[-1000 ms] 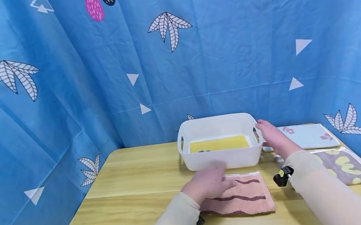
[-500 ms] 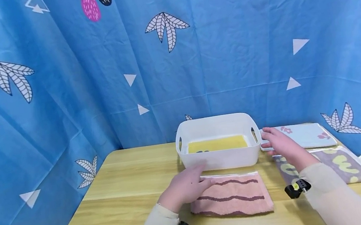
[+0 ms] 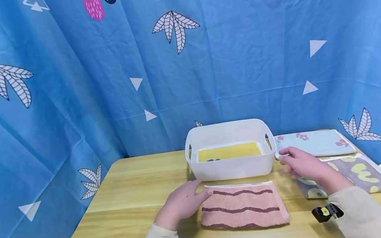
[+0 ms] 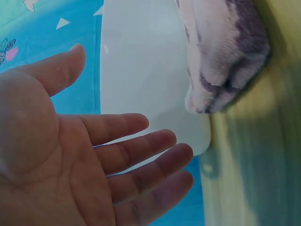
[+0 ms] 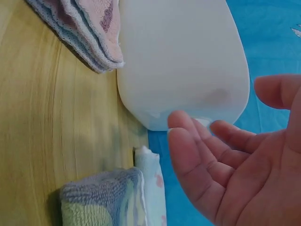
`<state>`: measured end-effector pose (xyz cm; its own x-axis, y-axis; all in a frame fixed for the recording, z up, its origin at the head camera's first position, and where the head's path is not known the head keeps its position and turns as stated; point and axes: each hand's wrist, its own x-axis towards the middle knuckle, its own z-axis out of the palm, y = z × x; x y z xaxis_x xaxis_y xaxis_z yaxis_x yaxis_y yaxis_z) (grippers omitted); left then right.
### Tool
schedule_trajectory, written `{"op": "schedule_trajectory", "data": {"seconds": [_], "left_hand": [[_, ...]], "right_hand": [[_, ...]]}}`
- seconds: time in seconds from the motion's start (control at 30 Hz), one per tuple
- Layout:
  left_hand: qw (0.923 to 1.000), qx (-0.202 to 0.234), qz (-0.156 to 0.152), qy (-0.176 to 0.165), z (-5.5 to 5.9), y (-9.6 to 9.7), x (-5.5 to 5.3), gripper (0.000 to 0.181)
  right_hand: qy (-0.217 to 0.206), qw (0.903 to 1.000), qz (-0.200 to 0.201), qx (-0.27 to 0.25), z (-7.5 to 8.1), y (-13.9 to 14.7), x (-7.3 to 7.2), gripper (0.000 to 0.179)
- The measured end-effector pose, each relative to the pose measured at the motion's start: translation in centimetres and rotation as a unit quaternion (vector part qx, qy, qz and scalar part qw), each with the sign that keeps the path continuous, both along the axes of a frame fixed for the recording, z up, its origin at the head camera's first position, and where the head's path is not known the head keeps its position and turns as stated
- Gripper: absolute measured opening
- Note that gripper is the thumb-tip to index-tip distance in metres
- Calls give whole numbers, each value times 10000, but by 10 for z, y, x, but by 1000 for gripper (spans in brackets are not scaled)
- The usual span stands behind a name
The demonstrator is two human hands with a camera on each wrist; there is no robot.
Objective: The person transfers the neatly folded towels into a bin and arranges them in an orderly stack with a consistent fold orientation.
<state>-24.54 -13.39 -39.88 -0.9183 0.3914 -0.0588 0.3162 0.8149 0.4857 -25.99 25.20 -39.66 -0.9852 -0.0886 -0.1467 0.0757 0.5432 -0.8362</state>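
A pink towel (image 3: 241, 207) with wavy dark stripes lies folded in front of a white plastic basket (image 3: 232, 169). My left hand (image 3: 184, 202) hovers at the towel's left edge, fingers extended and holding nothing. In the left wrist view its palm and spread fingers (image 4: 136, 146) show plainly. My right hand (image 3: 306, 165) is over the left part of a grey-and-yellow patterned towel (image 3: 359, 172), its fingers loosely bent around nothing. The right wrist view shows those relaxed fingers (image 5: 188, 160) near the basket's end wall. A yellow piece (image 3: 229, 152) lies inside the basket.
A white towel with pink flowers (image 3: 316, 144) lies right of the basket, behind the grey-and-yellow one. The wooden table (image 3: 126, 209) meets a blue patterned curtain (image 3: 241, 67) at its back and sides.
My left hand has moved left, off the pink towel's middle. My right hand has left the basket's right handle and come back toward me, over the grey-and-yellow towel.
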Motion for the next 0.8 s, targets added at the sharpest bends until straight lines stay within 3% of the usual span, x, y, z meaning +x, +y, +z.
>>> {"op": "schedule_trajectory", "data": {"seconds": [0.27, 0.53, 0.8], "left_hand": [[9997, 34, 179, -185, -3, -7, -2, 79], [9985, -2, 387, -399, -9, -9, -4, 73], [9986, -106, 240, -465, -17, -11, -8, 62]], "right_hand": [[222, 9996, 158, 98, -2, 2, 12, 51], [99, 9980, 569, 255, -10, -1, 18, 43], [31, 9939, 1033, 395, -22, -6, 17, 32]]}}
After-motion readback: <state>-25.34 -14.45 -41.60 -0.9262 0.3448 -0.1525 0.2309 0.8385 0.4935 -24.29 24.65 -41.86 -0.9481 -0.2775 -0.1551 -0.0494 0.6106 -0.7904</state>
